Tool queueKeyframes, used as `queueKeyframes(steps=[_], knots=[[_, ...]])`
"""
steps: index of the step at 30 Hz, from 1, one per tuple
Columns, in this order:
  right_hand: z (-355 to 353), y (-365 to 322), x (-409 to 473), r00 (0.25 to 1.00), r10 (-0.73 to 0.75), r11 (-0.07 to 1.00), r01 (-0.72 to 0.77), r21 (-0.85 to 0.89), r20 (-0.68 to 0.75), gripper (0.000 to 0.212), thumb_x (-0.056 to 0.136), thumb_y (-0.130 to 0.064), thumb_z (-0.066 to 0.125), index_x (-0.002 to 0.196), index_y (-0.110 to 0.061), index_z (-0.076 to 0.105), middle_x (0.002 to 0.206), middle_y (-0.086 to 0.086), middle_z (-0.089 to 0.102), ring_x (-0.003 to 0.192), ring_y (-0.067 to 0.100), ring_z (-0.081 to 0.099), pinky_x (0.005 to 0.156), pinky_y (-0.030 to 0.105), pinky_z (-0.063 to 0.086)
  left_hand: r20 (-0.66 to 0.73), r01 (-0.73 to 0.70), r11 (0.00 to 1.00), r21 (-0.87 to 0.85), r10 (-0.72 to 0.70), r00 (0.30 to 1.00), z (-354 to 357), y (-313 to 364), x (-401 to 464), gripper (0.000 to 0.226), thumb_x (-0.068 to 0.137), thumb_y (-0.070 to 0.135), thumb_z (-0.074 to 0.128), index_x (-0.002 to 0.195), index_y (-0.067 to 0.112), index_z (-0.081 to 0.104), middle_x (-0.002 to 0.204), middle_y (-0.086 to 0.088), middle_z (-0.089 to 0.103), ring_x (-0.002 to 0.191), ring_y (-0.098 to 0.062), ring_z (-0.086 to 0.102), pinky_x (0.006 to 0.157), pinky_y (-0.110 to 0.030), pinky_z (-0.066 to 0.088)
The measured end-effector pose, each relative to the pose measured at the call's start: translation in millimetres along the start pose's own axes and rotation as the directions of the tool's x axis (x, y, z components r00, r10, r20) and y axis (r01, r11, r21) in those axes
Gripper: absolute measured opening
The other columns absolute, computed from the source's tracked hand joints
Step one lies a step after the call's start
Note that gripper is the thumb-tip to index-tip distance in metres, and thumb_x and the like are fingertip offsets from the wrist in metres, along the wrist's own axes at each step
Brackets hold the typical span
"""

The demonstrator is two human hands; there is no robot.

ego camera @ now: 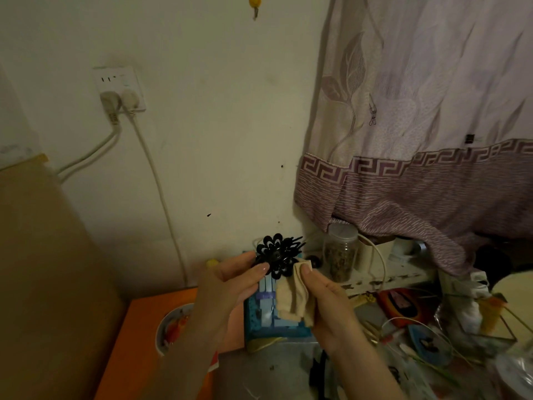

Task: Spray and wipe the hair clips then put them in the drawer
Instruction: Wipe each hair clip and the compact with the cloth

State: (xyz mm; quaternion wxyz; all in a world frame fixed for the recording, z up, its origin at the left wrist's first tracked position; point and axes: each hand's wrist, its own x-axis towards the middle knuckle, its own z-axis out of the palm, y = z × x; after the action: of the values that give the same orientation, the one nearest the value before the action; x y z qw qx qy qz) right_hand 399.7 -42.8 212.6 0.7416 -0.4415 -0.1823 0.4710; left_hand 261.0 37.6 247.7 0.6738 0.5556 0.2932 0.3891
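So from where I'm watching, the left hand [233, 280] is pinching a black plastic flower-shaped hair clip [277, 255] between thumb and fingers, holding it up in the air in front of the wall. The right hand [326, 295] has its thumb and fingers curled round a folded beige wiping cloth [294, 298], with the top corner pressed right against the clip's lower right edge. Looks to me like we're mid-wipe on this one.

Right under both hands sits a small blue plastic box with pale slats [271, 316], on a cluttered grey tabletop [277, 370]. There's a clear plastic jar with brownish stuff [339, 255] just behind, and a white bowl with something red in it [173, 324] on the orange surface [138, 336] to the left.

I can't spot a spray bottle or the drawer in view. Next up, I'd guess: turn the clip to get the cloth between those petals, then find the drawer.
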Motion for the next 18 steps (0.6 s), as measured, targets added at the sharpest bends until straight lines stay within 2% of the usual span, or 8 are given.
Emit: queueKeyframes(steps=[3, 5, 8, 11, 14, 18], knots=[[9.0, 6.5, -2.0, 0.998, -0.028, 0.998, 0.031, 0.058, -0.055, 0.038, 0.075, -0.017, 0.063, 0.108, 0.003, 0.068, 0.105, 0.024, 0.069, 0.099, 0.039, 0.065, 0.092, 0.050, 0.051, -0.028, 0.009, 1.000, 0.006, -0.008, 1.000, 5.6, -5.8, -3.1, 0.049, 0.061, 0.021, 0.076, 0.110, 0.019, 0.070, 0.097, 0.004, 0.075, 0.093, -0.011, 0.071, 0.073, -0.020, 0.057], [13.0, 8.6, -3.3, 0.994, -0.044, 0.997, 0.049, 0.053, -0.099, 0.036, 0.075, -0.012, 0.066, 0.107, 0.006, 0.067, 0.104, 0.027, 0.069, 0.096, 0.039, 0.065, 0.090, 0.049, 0.051, -0.023, 0.025, 1.000, -0.007, -0.025, 0.999, 6.9, -9.6, -4.5, 0.053, 0.064, 0.018, 0.077, 0.116, 0.017, 0.065, 0.097, 0.003, 0.075, 0.091, -0.011, 0.071, 0.070, -0.019, 0.056], [14.1, 10.8, -4.7, 0.987, -0.046, 0.999, 0.049, 0.019, -0.155, 0.021, 0.081, -0.004, 0.065, 0.099, 0.006, 0.069, 0.099, 0.029, 0.069, 0.089, 0.038, 0.065, 0.086, 0.048, 0.052, -0.016, 0.022, 0.999, 0.050, -0.021, 1.000, 5.7, -14.5, -5.5, 0.052, 0.067, 0.016, 0.078, 0.118, 0.019, 0.064, 0.098, 0.003, 0.075, 0.092, -0.008, 0.070, 0.068, -0.016, 0.053], [12.2, 8.6, -5.2, 0.978, -0.061, 0.998, 0.060, -0.016, -0.201, 0.017, 0.082, -0.004, 0.066, 0.096, 0.006, 0.070, 0.097, 0.028, 0.069, 0.090, 0.040, 0.065, 0.088, 0.051, 0.052, -0.013, 0.011, 0.996, 0.093, -0.010, 1.000, 4.0, -17.6, -6.8, 0.068, 0.048, 0.033, 0.082, 0.114, 0.025, 0.065, 0.095, 0.011, 0.074, 0.092, -0.004, 0.069, 0.070, -0.014, 0.052], [9.3, 3.7, -4.4, 0.970, -0.099, 0.995, 0.092, -0.038, -0.222, 0.018, 0.084, -0.004, 0.064, 0.097, 0.006, 0.070, 0.096, 0.028, 0.069, 0.090, 0.041, 0.065, 0.088, 0.053, 0.051, -0.010, 0.025, 0.995, 0.095, -0.024, 1.000, -1.2, -19.6, -6.9, 0.066, 0.043, 0.038, 0.082, 0.107, 0.031, 0.068, 0.090, 0.018, 0.073, 0.089, -0.001, 0.069, 0.068, -0.013, 0.052], [-5.1, -10.4, 0.2, 0.954, -0.121, 0.992, 0.108, -0.059, -0.275, 0.020, 0.086, -0.008, 0.064, 0.103, 0.002, 0.069, 0.093, 0.019, 0.071, 0.080, 0.029, 0.066, 0.077, 0.043, 0.055, 0.002, 0.037, 0.997, 0.065, -0.037, 0.999, -11.7, -19.2, -7.0, 0.049, 0.050, 0.029, 0.081, 0.098, 0.033, 0.072, 0.094, 0.003, 0.075, 0.089, -0.010, 0.071, 0.065, -0.014, 0.053]])
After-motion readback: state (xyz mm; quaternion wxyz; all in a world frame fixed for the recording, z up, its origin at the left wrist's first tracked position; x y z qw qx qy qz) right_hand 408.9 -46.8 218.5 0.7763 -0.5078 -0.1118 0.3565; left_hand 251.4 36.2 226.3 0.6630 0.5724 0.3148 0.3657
